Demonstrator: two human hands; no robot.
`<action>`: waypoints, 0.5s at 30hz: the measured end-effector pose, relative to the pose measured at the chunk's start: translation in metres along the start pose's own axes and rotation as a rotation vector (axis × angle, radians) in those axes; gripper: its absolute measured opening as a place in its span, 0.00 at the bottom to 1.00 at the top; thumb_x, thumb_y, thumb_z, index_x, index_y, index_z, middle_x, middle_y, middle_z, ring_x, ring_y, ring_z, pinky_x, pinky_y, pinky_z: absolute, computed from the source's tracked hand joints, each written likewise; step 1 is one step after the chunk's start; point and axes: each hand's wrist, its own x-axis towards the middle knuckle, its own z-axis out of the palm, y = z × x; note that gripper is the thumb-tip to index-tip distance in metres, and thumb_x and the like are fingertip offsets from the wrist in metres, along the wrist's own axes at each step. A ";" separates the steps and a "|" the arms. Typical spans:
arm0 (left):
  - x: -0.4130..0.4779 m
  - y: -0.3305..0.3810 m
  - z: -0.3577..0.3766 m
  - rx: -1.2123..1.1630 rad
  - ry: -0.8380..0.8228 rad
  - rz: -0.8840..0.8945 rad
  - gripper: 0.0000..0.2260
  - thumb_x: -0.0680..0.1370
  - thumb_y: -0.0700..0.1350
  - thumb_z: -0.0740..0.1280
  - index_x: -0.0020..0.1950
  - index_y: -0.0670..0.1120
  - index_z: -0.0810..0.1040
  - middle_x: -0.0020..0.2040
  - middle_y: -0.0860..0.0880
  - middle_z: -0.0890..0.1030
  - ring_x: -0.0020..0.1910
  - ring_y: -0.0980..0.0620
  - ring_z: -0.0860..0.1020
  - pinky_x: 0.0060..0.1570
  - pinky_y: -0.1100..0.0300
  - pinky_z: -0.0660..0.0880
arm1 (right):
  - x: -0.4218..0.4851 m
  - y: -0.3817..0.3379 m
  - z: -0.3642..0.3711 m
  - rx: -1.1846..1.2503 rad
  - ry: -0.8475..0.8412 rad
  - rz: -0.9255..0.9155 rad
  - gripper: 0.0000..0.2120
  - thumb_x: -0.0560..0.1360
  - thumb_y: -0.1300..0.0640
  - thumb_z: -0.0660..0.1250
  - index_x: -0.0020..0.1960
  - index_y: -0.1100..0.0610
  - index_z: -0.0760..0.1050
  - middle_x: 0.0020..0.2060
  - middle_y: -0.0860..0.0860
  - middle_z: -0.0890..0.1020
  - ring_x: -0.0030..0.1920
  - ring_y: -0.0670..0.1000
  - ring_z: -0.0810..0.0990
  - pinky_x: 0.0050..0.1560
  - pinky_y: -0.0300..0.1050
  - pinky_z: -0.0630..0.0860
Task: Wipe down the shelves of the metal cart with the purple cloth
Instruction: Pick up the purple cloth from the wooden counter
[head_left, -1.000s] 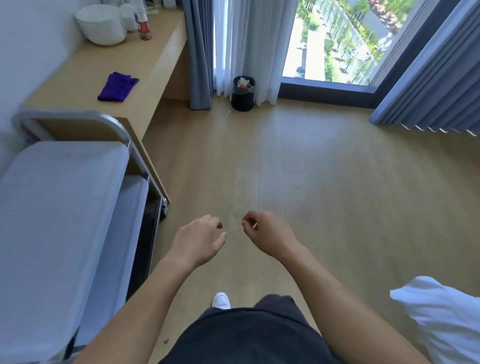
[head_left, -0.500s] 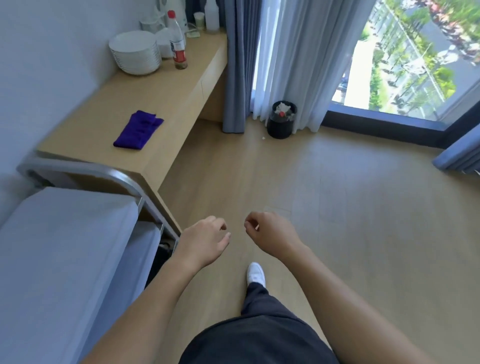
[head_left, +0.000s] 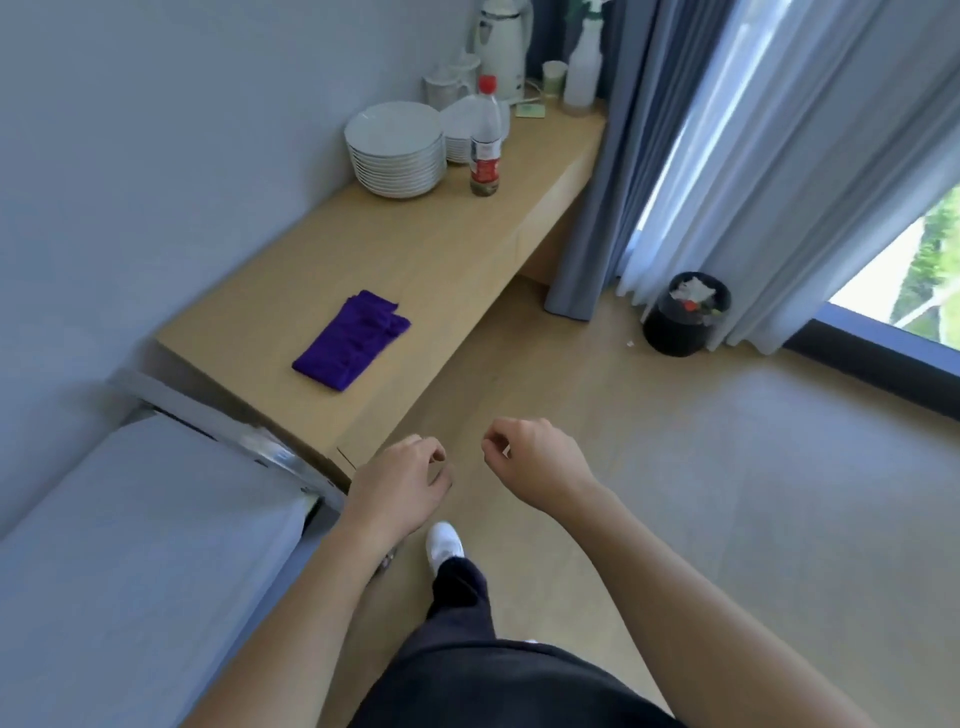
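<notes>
A folded purple cloth lies on the near end of a wooden counter along the left wall. The metal cart stands at the lower left, its flat top shelf facing me and its curved steel handle next to the counter's end. My left hand hovers over the floor beside the cart's corner, fingers loosely curled and holding nothing. My right hand hangs a little to its right, also loosely curled and empty. Both hands are well short of the cloth.
On the counter's far end stand a stack of white plates, a red-capped bottle, a kettle and a spray bottle. A black bin sits by the curtains. My white shoe is on the wooden floor.
The view has swung left and moved forward, bringing the counter and the purple cloth closer. My hands keep the same loose, empty pose in front of me. One foot has stepped forward.
</notes>
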 end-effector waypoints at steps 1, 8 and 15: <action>0.015 -0.007 -0.003 -0.012 0.013 -0.018 0.10 0.78 0.55 0.62 0.55 0.53 0.77 0.54 0.58 0.78 0.49 0.55 0.78 0.43 0.58 0.73 | 0.019 -0.003 0.000 -0.004 -0.006 -0.014 0.10 0.77 0.49 0.58 0.47 0.51 0.76 0.43 0.47 0.82 0.41 0.54 0.79 0.39 0.46 0.77; 0.117 -0.077 -0.043 -0.045 0.184 -0.142 0.09 0.79 0.53 0.63 0.52 0.50 0.77 0.49 0.55 0.78 0.43 0.54 0.77 0.33 0.59 0.67 | 0.156 -0.052 -0.003 -0.065 -0.038 -0.195 0.11 0.78 0.50 0.58 0.51 0.52 0.77 0.45 0.48 0.81 0.44 0.52 0.78 0.39 0.45 0.76; 0.174 -0.133 -0.075 -0.067 0.240 -0.284 0.08 0.79 0.52 0.62 0.52 0.51 0.77 0.50 0.54 0.79 0.47 0.51 0.78 0.38 0.58 0.72 | 0.253 -0.113 0.004 -0.086 -0.108 -0.378 0.11 0.79 0.55 0.58 0.57 0.53 0.77 0.52 0.50 0.79 0.53 0.51 0.76 0.50 0.50 0.78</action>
